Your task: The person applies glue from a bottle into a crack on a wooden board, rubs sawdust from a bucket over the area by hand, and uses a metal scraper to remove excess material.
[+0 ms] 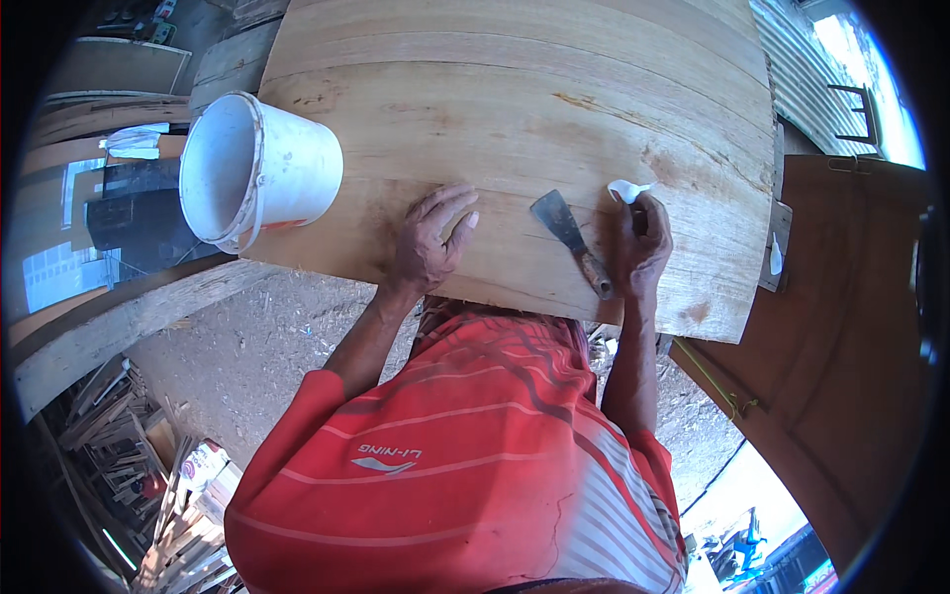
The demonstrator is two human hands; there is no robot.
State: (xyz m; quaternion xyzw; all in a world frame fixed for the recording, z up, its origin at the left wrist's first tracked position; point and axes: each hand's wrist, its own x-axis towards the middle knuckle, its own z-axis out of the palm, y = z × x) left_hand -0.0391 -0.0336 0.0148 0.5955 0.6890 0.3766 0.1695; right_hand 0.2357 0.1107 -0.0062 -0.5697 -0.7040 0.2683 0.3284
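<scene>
My left hand [432,241] rests on a broad wooden panel [515,109], holding nothing, its thumb apart from its loosely curled fingers. Between the fingertips of my right hand [643,243], near the panel's right side, is a small white piece [627,190] with a thin pointed end. It looks thin and curved, but its exact kind is unclear. Just left of that hand lies a putty knife [573,244], its dark blade pointing away from me and its worn handle towards me.
A white bucket [302,170] lies on its side at the panel's left edge, mouth facing left. A dark glossy surface [139,223] is beyond it. Brown sheet material [841,317] stands on the right. Wood scraps [163,495] are heaped on the floor at lower left.
</scene>
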